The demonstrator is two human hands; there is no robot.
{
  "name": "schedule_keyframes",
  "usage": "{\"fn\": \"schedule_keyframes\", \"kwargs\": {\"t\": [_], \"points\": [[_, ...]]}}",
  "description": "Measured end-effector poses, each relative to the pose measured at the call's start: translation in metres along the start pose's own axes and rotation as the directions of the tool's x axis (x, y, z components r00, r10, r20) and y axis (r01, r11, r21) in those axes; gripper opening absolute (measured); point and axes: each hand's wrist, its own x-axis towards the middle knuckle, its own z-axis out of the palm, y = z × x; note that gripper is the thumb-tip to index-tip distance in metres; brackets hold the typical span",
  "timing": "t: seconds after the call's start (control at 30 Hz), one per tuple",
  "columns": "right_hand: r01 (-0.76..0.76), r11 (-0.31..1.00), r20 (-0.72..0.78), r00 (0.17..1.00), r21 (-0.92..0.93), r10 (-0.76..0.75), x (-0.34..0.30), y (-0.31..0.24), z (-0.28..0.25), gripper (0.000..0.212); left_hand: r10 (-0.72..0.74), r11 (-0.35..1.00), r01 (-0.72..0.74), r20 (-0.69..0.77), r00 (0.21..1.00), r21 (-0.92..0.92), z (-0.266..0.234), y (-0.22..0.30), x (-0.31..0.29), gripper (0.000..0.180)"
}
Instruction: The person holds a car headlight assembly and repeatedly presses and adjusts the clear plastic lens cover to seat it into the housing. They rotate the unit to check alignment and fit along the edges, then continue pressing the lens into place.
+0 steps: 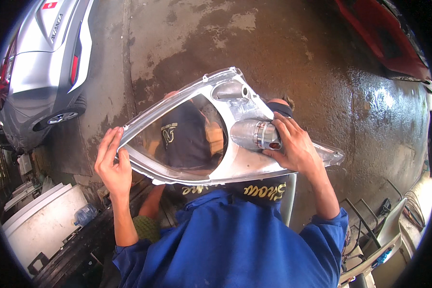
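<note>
I hold a car headlight shell [245,162] in front of my chest with both hands. It is long and pointed, with a clear window on the left and a silver inner bezel on the right. My left hand [114,165] grips its left corner, the thumb and fingers at the edge. My right hand [296,148] is closed around the right part, fingers by the end of a silver reflector tube [247,135]. A smaller silver socket [229,91] sits near the top edge. Through the clear window shows a person in a dark shirt [185,134], partly hidden by the shell.
A silver car [43,72] stands at the upper left, a red car [389,38] at the upper right. The concrete floor [360,120] looks wet. White panels [48,211] and a plastic bottle [85,214] are at the lower left. Cables [414,211] lie at the right.
</note>
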Motion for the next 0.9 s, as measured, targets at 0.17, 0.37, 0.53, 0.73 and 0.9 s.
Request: {"fn": "schedule_keyframes", "kwargs": {"t": [0.17,0.37,0.53,0.73,0.9], "points": [[-0.018,1.0,-0.001,1.0,-0.002,0.018,0.0,0.001,-0.004,0.075,0.047,0.997,-0.054,0.11,0.993,0.058,-0.004,0.002,0.005,0.047],[-0.056,0.998,-0.011,0.998,0.041,0.056,0.001,0.001,-0.01,0.075,0.026,0.999,-0.031,0.155,0.988,0.029,-0.011,0.007,0.011,0.046],[-0.026,1.0,-0.003,1.0,0.008,0.026,0.002,-0.001,-0.014,0.076,0.157,0.982,-0.166,0.094,0.983,0.094,-0.018,0.019,0.005,0.04],[-0.081,0.993,-0.046,0.995,0.08,0.085,-0.003,-0.006,-0.019,0.074,0.535,0.82,-0.572,0.363,0.763,-0.005,-0.025,0.045,-0.022,0.036],[-0.074,0.997,-0.09,0.993,0.004,0.074,0.003,-0.006,-0.043,0.079,0.617,0.75,-0.643,0.515,0.595,-0.156,-0.017,0.104,-0.009,0.048]]}}
